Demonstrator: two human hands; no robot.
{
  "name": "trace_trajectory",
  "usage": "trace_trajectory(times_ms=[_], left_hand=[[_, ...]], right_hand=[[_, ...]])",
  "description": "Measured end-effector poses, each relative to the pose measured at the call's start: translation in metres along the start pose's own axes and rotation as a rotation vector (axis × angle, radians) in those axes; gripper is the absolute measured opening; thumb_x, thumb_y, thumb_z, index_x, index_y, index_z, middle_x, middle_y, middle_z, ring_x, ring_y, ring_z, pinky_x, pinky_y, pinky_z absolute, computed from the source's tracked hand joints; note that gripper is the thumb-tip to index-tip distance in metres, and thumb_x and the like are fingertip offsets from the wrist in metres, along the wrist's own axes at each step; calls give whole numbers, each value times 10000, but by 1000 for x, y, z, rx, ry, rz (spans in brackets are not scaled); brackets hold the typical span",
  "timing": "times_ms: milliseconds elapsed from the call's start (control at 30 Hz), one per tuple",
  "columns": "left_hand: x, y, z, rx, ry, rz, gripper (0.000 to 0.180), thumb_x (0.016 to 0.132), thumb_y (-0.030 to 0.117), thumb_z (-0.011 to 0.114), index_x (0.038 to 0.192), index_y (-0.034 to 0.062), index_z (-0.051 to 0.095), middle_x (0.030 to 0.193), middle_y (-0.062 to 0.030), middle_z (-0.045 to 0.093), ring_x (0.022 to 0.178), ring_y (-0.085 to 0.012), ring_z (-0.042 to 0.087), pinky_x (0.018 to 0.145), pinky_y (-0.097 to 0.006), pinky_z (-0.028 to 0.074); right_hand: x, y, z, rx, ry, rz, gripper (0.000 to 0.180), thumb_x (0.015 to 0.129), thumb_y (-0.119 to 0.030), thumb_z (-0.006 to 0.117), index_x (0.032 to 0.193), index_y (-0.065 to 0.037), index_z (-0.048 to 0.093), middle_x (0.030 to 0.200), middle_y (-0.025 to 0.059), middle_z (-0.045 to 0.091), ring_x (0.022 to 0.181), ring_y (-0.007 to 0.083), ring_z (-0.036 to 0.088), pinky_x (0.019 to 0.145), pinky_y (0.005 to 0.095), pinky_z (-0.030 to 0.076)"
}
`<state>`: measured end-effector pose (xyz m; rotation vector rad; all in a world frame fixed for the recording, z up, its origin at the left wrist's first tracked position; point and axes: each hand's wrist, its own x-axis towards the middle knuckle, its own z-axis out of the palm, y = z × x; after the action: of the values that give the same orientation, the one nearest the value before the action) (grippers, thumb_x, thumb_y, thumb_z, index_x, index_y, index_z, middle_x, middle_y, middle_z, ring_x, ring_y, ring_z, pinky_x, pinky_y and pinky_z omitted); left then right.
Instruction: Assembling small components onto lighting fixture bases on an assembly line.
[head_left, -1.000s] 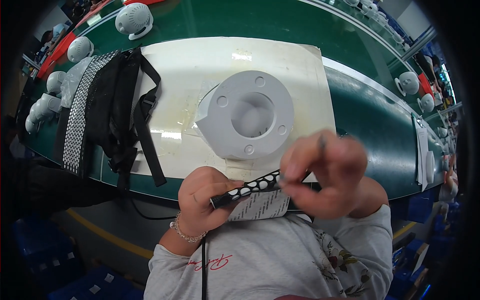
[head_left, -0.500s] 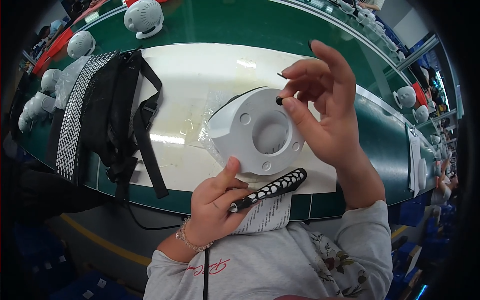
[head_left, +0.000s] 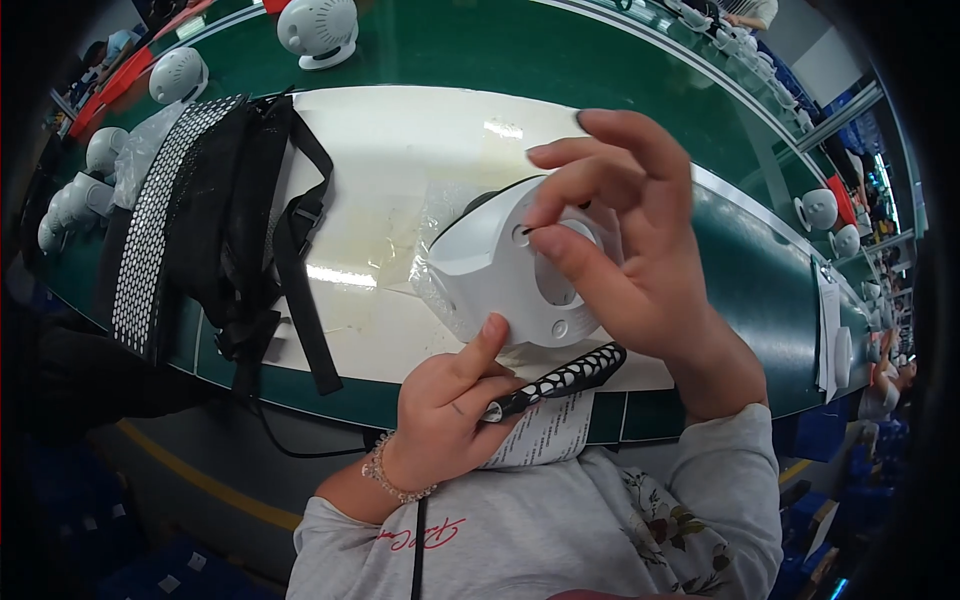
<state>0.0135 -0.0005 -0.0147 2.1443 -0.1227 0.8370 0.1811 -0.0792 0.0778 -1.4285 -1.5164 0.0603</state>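
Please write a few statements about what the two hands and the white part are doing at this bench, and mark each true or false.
1. The left hand holds a tool with a black-and-white patterned handle. True.
2. The right hand rests flat on the white mat. False: it is raised, its fingertips pinched at a hole in the round white plastic housing.
3. The housing lies flat on the mat. False: it is tilted up on its edge.
4. A bundle of black straps lies left of the housing. True.
5. The left index finger touches the housing's rim. True.
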Motion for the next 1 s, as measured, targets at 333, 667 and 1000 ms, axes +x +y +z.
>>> trace_trajectory(times_ms=[333, 667, 1000], left_hand=[[4, 3, 1, -34, 106, -51, 199, 555, 80, 710, 710, 23, 598, 1221, -157, 460, 608, -201, 542, 570, -266, 448], [5, 5, 1, -40, 112, -77, 215, 560, 64, 716, 744, 22, 611, 1236, -157, 444, 623, -201, 564, 578, -258, 459], [6, 4, 2, -97, 119, -86, 237, 552, 32, 717, 759, -1, 605, 1241, -183, 429, 680, -219, 600, 605, -265, 476]], right_hand=[[-5, 2, 0, -9, -67, 98, 554, 784, 35, 515, 1242, -25, 211, 865, 102, 578, 1070, 228, 481, 897, 329, 356], [-24, -24, -17, -265, -218, 121, 276, 701, -44, 609, 973, -86, 597, 1240, 155, 441, 1230, 315, 318, 1009, 422, 160], [-57, -10, -3, 37, -47, 306, 57, 724, -111, 640, 769, -76, 646, 1396, 205, 122, 1310, 316, 50, 1028, 404, 66]])
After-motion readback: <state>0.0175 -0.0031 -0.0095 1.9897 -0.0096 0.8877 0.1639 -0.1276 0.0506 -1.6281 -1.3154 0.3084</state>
